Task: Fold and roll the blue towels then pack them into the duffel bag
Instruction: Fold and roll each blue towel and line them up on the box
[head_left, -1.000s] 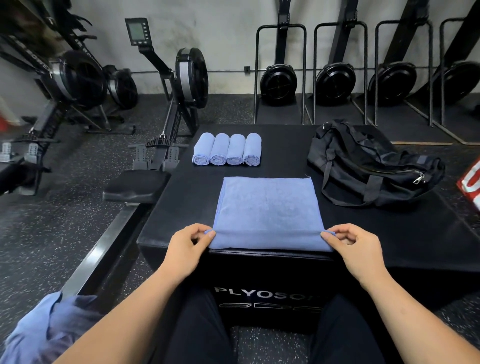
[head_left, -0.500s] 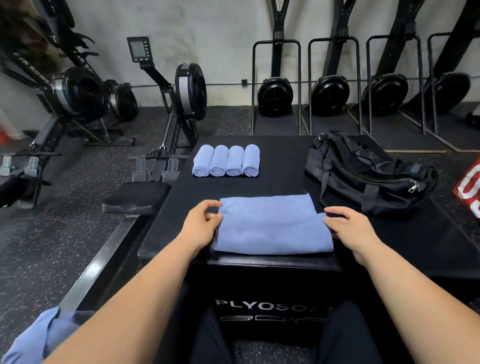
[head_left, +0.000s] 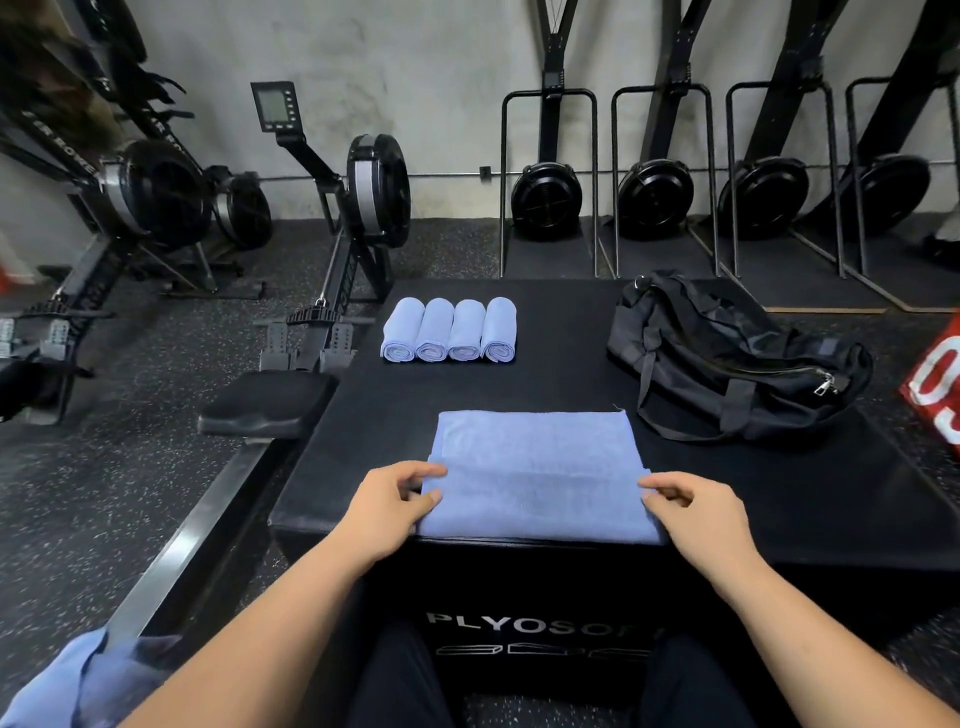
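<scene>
Since the soft plyo box (head_left: 519, 332) ends right under the work, the biggest risk sits there. The folded towel's near hem lies flush with the front edge, so any pull toward the body could drag cloth over the lip and spoil the fold.

Duffel bag (head_left: 727, 358): slumped on the box's far right, zip apparently closed. Judged a snag for packing, because no roll goes in until it is opened, and one-handed fumbling could let a roll unwind.

Folded towel (head_left: 535, 478): layered, with the upper layer stopping short of the far hem. Uneven tension between the two sides would skew the edges and give a cone-shaped roll. That would not match the four rolled towels (head_left: 449, 330), lined up side by side at the box's far left.

Loose blue cloth (head_left: 78, 680): lower left, off the box, probably more towels waiting. Partly hidden by the arm.

Position: the towel lies flat at the near middle of the box, directly between the hands. It is well apart from the rolls, and its far right corner is just beside the bag's strap.

- Left hand (head_left: 387, 506) pinches the left edge, thumb below, forefinger over.
- Right hand (head_left: 698, 512) has curled fingertips on the right edge, seemingly pinching the top layer. The thumb is hidden, so that grip is a judgement.
</scene>
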